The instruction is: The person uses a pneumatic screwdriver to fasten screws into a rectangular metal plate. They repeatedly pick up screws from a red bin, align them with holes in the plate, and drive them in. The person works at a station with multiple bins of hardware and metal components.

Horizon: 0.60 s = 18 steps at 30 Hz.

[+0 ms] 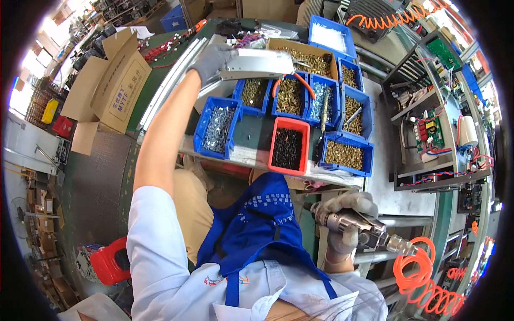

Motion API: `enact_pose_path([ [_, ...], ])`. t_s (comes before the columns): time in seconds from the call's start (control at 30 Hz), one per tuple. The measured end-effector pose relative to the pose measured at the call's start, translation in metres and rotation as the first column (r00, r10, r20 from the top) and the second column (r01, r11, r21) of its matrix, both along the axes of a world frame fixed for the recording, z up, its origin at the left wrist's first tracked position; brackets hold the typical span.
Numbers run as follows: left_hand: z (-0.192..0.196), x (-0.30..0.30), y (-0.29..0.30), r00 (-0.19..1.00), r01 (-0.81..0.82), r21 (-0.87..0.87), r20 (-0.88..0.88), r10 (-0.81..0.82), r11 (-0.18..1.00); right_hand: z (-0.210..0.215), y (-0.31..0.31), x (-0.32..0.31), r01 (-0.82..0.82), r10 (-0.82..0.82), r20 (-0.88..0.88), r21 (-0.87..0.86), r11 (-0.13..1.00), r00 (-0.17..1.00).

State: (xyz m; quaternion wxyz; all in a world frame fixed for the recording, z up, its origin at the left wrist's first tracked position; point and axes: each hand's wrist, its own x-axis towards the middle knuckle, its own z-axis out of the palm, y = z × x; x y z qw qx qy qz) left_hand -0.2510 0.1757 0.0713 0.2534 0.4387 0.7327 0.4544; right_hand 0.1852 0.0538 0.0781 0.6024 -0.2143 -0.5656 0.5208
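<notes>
My left hand (214,61), in a dark grey glove, is stretched far forward over the workbench. Its fingers close on the left end of a silver sheet-metal bracket (259,65), which lies across the back of the screw bins. At the lower right, my right hand (348,214), in a pale glove, wraps round a metal air tool (356,226) held off the bench's front edge. An orange coiled hose (415,270) hangs by the tool's rear fitting. Orange-handled pliers (306,85) rest on the bins beside the bracket.
Blue bins (231,155) of silver and brass-coloured screws crowd the bench, with a red bin (274,167) of black ones in front. Long metal strips (166,91) and an open cardboard box (120,96) are at left. On the right stands an open metal chassis (423,176) with circuit boards.
</notes>
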Motion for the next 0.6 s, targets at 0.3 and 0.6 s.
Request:
enact_pose_path([
  [0.3, -0.025, -0.042, 0.025, 0.740, -0.157, -0.159, -0.673, 0.009, 0.975, -0.025, 0.007, 0.009, -0.006, 0.006, -0.054, 0.002, 1.000, 0.999],
  [0.6, -0.091, -0.083, -0.082, 0.815, -0.255, -0.570, -0.561, -0.143, 0.781, -0.033, 0.010, 0.006, -0.107, 0.092, -0.118, -0.131, 0.986, 0.989],
])
